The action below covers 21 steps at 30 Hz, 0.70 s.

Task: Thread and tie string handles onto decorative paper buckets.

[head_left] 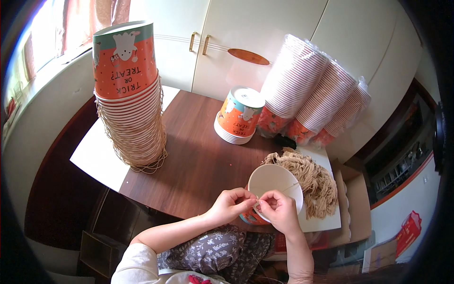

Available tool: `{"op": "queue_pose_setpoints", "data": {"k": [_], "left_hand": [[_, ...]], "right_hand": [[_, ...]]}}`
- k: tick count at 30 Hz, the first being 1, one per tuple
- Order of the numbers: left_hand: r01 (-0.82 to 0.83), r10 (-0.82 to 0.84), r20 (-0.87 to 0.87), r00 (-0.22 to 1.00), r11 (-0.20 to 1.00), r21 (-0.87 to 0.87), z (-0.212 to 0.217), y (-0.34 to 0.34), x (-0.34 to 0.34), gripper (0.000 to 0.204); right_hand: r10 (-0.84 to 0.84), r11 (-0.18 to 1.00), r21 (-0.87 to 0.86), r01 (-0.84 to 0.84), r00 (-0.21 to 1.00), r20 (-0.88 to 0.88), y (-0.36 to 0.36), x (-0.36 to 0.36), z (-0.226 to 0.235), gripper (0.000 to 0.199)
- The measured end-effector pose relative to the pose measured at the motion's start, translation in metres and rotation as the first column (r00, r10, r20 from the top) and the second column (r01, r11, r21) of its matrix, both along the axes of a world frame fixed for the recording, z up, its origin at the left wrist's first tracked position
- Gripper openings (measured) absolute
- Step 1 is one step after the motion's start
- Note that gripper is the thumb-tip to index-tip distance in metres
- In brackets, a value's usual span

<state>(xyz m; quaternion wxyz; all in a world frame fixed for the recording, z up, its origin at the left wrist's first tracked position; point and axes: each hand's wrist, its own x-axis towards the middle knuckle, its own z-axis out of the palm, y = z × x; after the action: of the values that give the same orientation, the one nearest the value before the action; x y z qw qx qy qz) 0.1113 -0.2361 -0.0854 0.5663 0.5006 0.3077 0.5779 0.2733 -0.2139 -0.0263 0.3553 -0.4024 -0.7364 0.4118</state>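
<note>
Close in front of me stands a paper bucket [270, 177], its white inside facing up and an orange printed side showing below the rim. My left hand [231, 204] is closed in a pinch at the near rim. Against it, my right hand [279, 209] also pinches, fingertips almost touching the left ones. A short bit of pale string shows between the fingertips. Another thin string end crosses the inner wall at the bucket's right. To the right lies a loose heap of tan string [314, 182].
A tall stack of nested buckets [132, 123] with hanging string loops rises at the left. Behind the bucket sits a short upside-down stack [240, 118]. Plastic-wrapped bucket stacks [295, 78] stand at the back right. A cardboard box [357, 199] is beyond the table's right edge.
</note>
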Motion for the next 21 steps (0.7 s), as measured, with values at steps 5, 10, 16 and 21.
{"op": "queue_pose_setpoints", "data": {"k": [5,10,16,21], "left_hand": [[-0.035,0.035,-0.019,0.999,0.999,0.010,0.0025,-0.0013,0.0005,0.018],[-0.055,0.057,-0.077,0.995,0.998,0.033,0.0016,-0.0015,-0.0005,0.018],[-0.058,0.059,-0.056,0.997,0.998,0.010,0.0016,-0.0018,0.0009,0.017],[-0.078,0.078,-0.069,0.995,0.997,0.002,0.0007,-0.0017,0.0017,0.017]], "right_hand": [[-0.009,0.999,-0.053,0.007,1.000,-0.025,0.0000,0.0005,-0.0007,0.005],[0.012,1.000,0.014,-0.012,0.999,0.045,0.0002,0.0002,0.0012,0.004],[0.018,0.999,0.033,-0.020,0.999,0.042,0.0006,0.0000,-0.0005,0.003],[0.019,0.993,0.113,-0.031,0.994,0.106,0.0017,0.0010,-0.0029,0.003]]}}
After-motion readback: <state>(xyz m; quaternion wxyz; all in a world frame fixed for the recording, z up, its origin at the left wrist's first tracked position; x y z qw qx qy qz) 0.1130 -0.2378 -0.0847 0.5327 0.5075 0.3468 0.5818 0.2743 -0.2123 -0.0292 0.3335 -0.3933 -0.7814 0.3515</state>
